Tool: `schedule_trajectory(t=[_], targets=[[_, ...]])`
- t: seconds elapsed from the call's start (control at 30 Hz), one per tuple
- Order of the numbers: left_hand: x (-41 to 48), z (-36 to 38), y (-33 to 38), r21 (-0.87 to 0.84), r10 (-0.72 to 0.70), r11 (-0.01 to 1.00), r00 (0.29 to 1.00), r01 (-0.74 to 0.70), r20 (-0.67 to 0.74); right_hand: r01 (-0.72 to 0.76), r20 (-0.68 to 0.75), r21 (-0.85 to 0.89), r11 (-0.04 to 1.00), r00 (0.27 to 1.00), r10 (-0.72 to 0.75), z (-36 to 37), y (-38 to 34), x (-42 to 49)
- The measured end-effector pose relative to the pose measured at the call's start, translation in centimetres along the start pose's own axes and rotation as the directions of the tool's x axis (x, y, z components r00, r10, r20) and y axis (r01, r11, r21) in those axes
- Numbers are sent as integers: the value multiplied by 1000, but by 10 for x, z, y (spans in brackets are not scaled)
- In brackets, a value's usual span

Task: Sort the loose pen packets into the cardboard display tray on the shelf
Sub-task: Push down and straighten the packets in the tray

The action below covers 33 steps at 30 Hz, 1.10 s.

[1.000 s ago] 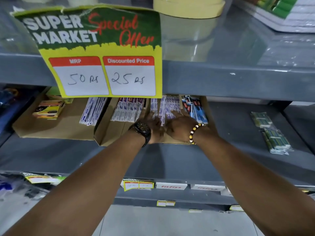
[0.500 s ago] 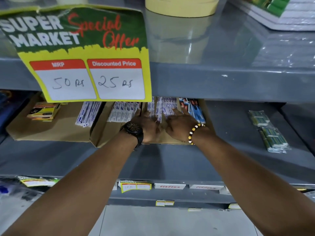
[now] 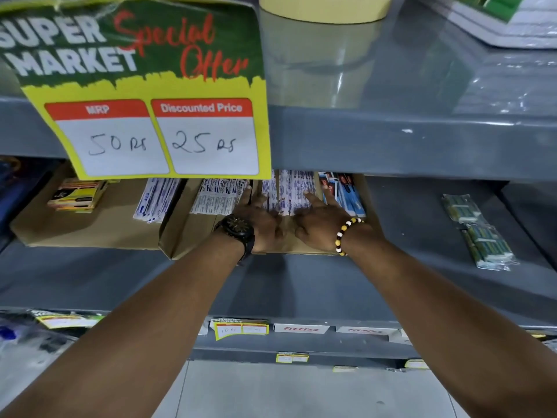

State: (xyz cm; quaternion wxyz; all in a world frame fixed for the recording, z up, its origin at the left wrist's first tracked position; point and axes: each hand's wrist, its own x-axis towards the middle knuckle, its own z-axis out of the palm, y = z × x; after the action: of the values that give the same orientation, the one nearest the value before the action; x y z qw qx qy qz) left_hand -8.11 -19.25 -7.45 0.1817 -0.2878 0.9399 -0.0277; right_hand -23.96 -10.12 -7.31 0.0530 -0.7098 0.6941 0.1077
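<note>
Both hands [image 3: 289,224] flat on pen packets [image 3: 289,191] in tray [image 3: 187,233]

Both arms reach forward, nearly straight, and converge toward the middle. The left hand [image 3: 259,220] lies palm down with its fingers spread and the index finger stretched ahead. The right hand [image 3: 316,220] lies palm down just beside it, fingers splayed likewise. Neither closes around anything; thumbs sit near each other.
</note>
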Motion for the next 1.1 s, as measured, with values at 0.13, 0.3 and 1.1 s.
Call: schedule_trajectory(t=[0.13, 0.3, 1.1], targets=[[-10, -3, 3, -1, 9, 1000, 999, -9, -35, 13, -144, 72, 997, 990, -2, -1, 9, -14], [-20, -18, 21, -69, 15, 997, 996, -21, -92, -74, -303, 270, 960, 940, 157, -7, 39, -44], [27, -56, 116, 96, 62, 993, 993, -71, 97, -134, 30, 10, 991, 991, 134, 20, 96, -76]])
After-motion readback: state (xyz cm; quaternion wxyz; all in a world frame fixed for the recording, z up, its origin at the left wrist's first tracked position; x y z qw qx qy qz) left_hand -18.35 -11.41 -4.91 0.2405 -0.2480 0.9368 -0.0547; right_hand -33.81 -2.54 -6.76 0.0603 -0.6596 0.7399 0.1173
